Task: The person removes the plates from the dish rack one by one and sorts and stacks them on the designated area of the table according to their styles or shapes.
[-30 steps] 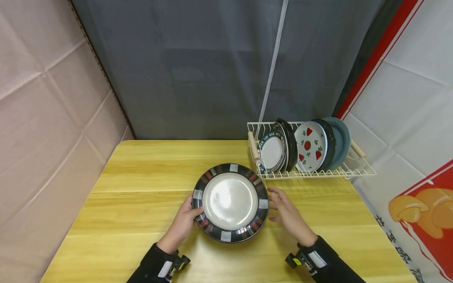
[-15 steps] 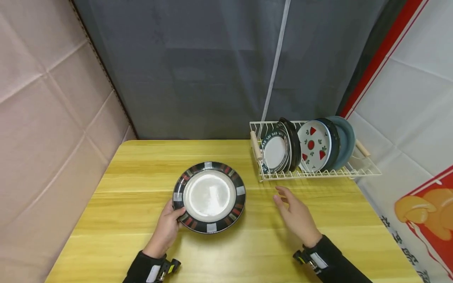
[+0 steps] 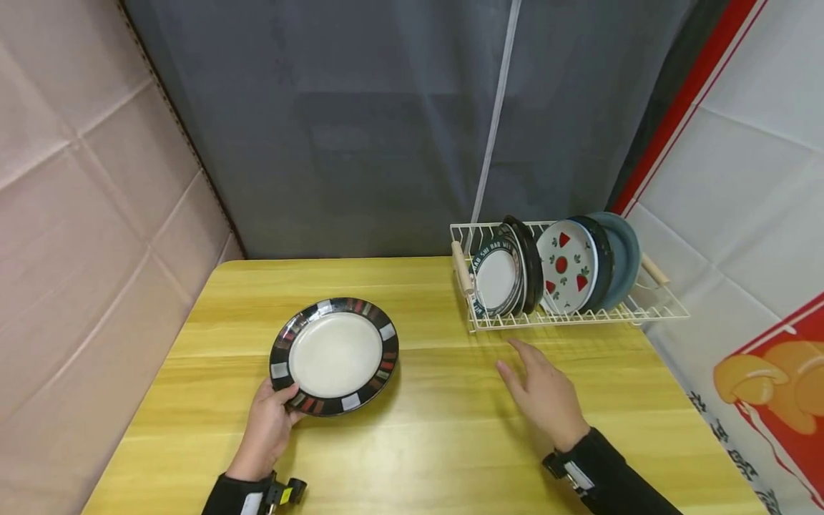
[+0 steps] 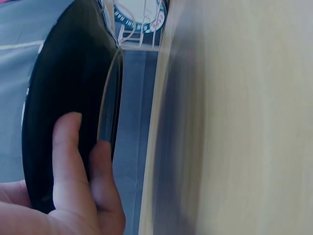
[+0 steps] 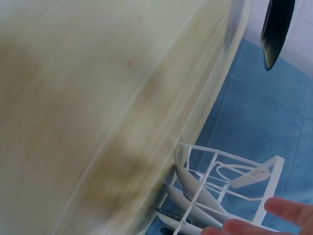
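Dinner plate (image 3: 335, 356) up off the table, and it's a glossy one: smooth cream centre, wide black rim broken by blocks of pale grey, dark red and brown, and black underneath. It's in my left hand (image 3: 267, 425), which grips it at the near left edge, thumb over the rim, fingers (image 4: 72, 171) spread against the underside. Over to the right, my right hand (image 3: 547, 397) is free and well apart from the plate, relaxed above the wood, thumb away from the fingers. Black sleeves (image 3: 618, 476) on both arms.

Plenty of room between plate and right hand, a broad stretch of yellow wooden table (image 3: 444, 408). A strip of wood shows beyond the plate before the back edge, more to its left before the side edge slants away. Just past my right fingertips it's tighter: there stands the white wire dish rack (image 3: 547, 325), a wooden handle (image 3: 462, 267) at its left end, its right end jutting past the table's edge. In it, left to right: green-rimmed lettered plate (image 3: 496, 279), black dish (image 3: 531, 272), strawberry-patterned plate (image 3: 565, 279), another dark dish (image 3: 604, 265), blue plate (image 3: 626, 254). Behind, the dark grey curtain (image 3: 354, 157).
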`<state>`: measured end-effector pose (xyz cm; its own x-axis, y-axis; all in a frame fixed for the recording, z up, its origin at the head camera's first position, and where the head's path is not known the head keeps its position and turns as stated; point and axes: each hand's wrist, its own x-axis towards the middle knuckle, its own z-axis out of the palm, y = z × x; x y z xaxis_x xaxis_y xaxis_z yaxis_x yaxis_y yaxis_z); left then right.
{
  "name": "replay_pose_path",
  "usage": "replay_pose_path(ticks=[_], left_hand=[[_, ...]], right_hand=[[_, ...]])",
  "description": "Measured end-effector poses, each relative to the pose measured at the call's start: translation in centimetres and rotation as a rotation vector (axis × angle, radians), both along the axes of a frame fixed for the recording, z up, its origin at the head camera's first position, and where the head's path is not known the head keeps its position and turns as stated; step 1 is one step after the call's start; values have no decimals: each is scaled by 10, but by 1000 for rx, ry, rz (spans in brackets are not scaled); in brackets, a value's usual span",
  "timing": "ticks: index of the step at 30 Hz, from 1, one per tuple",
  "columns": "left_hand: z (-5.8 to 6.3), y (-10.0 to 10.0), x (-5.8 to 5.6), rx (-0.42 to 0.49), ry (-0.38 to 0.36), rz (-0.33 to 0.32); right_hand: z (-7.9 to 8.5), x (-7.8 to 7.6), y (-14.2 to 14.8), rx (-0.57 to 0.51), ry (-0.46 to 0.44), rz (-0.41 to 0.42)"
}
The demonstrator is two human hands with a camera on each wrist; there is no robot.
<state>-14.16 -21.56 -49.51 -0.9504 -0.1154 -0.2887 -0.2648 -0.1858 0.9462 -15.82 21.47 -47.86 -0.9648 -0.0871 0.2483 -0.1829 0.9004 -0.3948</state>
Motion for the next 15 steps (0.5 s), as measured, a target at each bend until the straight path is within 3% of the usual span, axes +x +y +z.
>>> replay_pose_path(ticks=[9, 15], left_hand=[[4, -20, 0, 41, -32, 68], [1, -30, -4, 99, -36, 148]], right_hand=[[0, 1, 6, 76, 25, -14], [-2, 1, 9, 105, 36, -17]])
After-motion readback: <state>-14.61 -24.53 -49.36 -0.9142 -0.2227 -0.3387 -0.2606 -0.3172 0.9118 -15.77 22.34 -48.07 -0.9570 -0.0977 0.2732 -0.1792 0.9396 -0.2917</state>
